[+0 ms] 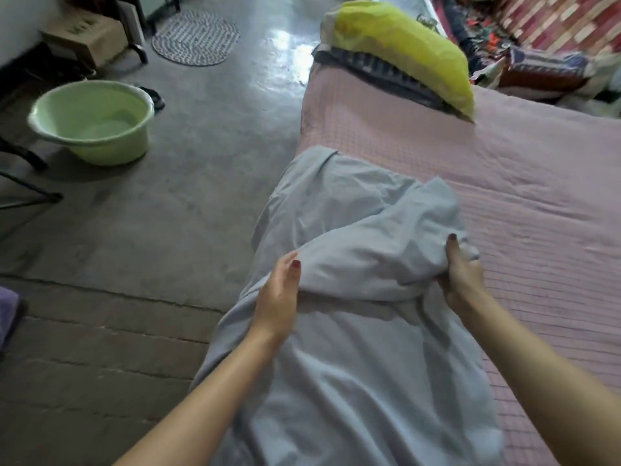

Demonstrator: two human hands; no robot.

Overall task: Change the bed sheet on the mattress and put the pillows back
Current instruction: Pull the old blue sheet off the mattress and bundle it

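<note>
A yellow pillow (403,45) lies across folded striped bedding (386,74) at the far end of the mattress (504,183), with a heap of patterned quilts (537,55) just beyond it. Off the mattress's left edge, a pale green basin (92,121) stands on the floor (218,136), a round woven mat (196,37) and a cardboard box (84,35) farther back. A grey bed sheet (342,247) lies crumpled along the mattress's near left side, spilling over its edge toward the person. The left hand (279,297) holds the bunched sheet from the side, thumb on top and fingers hidden under the cloth. The right hand (462,274) grips a raised fold of the same sheet, fingers curled into it. The bunch sits between the two hands, lifted slightly off the pink checked cover on the mattress. The floor is bare grey concrete, glossy near the pillow end.
</note>
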